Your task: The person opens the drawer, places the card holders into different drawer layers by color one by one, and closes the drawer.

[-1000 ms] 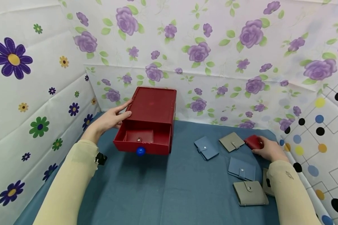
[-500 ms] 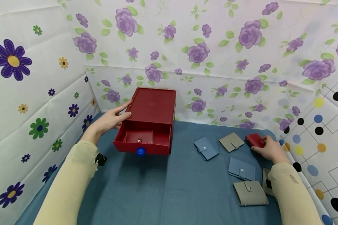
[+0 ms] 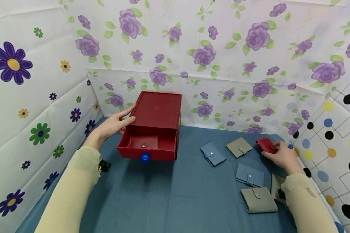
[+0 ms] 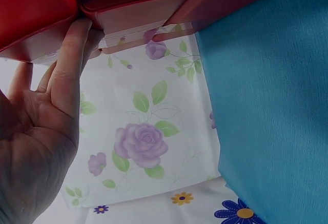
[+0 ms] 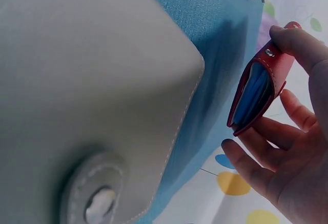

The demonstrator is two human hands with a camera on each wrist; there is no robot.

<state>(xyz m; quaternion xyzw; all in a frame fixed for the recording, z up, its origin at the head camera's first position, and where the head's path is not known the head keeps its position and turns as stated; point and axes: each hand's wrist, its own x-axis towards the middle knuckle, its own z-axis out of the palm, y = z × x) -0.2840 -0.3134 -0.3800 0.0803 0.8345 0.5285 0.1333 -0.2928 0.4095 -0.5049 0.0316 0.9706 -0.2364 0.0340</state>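
My left hand (image 3: 110,127) grips the left side of a red drawer box (image 3: 157,110), its thumb at the top edge. In the left wrist view, the fingers reach along the box's underside and edge. The drawer (image 3: 167,139) is pulled out, with a blue knob (image 3: 145,157) on its front; a red snap wallet (image 3: 144,141) lies inside. At the far right, my right hand (image 3: 283,157) pinches another small red wallet (image 3: 265,145) between thumb and fingers. The right wrist view shows its snap and blue inner leaves (image 5: 251,98), edge-on to the camera.
Left of and below the right hand lie a blue wallet (image 3: 213,153), a beige wallet (image 3: 239,147), a second blue wallet (image 3: 250,174) and a grey wallet (image 3: 259,200). Another pale wallet (image 3: 275,186) sits partly under the right sleeve. Flowered cloth walls (image 3: 204,81) border the blue tablecloth (image 3: 145,200).
My right hand has shifted a little to the right with the red wallet, showing more of the wallet's face. The left hand and the drawer box have stayed in place.
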